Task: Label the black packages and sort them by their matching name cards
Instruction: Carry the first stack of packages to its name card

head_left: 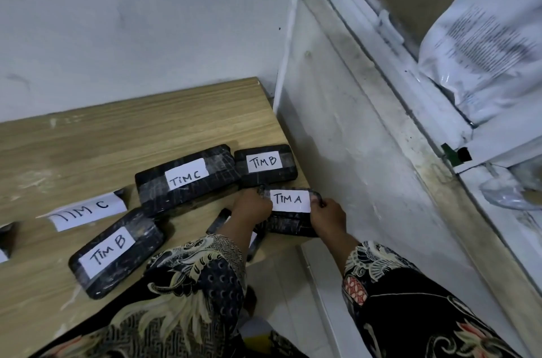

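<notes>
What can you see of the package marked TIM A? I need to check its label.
The TIM A package is a flat black wrapped block, glossy like plastic film, at the table's right edge near the wall. A white paper label, handwritten TIM A, lies on top. The left hand and right hand hold its two ends, fingers at the label's edges.

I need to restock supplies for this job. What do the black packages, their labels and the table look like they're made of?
TIM C package: seemingly black plastic film under clear tape; glossy, wrinkled, streaked with glare. The contents cannot be seen.
TIM A label, pinched by left hand and right hand: probably plain matte white paper, marker-lettered.
Table: wood-grain top, likely laminate; low, even sheen.
</notes>
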